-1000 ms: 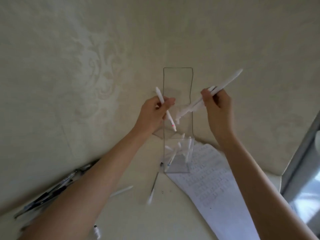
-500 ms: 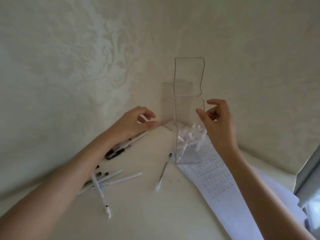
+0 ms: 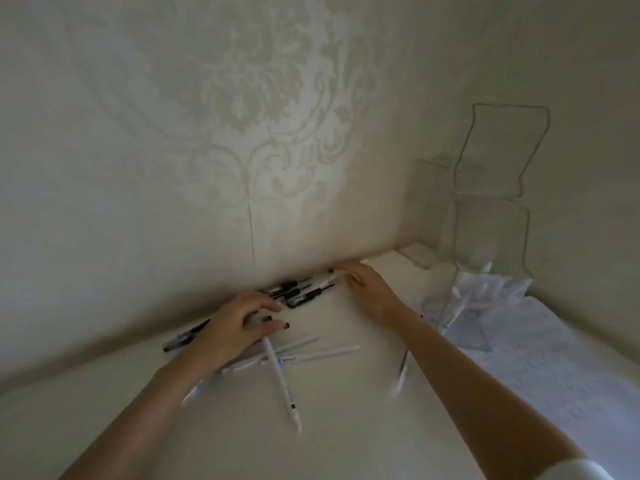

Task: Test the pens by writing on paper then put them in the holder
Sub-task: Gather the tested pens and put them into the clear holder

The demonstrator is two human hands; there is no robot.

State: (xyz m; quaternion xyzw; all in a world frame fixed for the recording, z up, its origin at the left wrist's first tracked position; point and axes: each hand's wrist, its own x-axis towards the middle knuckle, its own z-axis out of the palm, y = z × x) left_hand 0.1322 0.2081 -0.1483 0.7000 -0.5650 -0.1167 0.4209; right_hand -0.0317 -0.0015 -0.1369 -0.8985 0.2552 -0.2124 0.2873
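White pens [image 3: 462, 299] now lie in the bottom of the clear holder [image 3: 491, 233] standing against the wall [image 3: 173, 133]. A second ago both hands were raised at it with one pen apiece, and half a second ago they hovered empty at its rim. Both have since dropped to the loose pens [image 3: 311, 356] scattered on the tabletop [image 3: 346, 438], well to the left of the holder. By the look of it one pair has been tested and stowed and the next pick is under way.

The left hand [image 3: 235, 327] rests over the near end of the pile. Its fingers [image 3: 266, 304] are loosely curved, with a narrow gap left between forefinger and thumb. They touch the pens beneath, and the top of one long white pen [image 3: 280, 375] runs under the thumb, but no pen is plainly gripped.

The right hand [image 3: 372, 289] reaches further back, its fingertips [image 3: 349, 276] bent down onto a pen at the foot of the wall, just past a cluster of dark-capped pens [image 3: 299, 296]. Blur hides whether it has pinched that pen or only touches it.

The written-on paper [image 3: 554, 368] lies to the right, partly under the holder, and any pen picked up would probably have to travel there first. Plenty of pens are still on the tabletop, so the task looks well short of finished.
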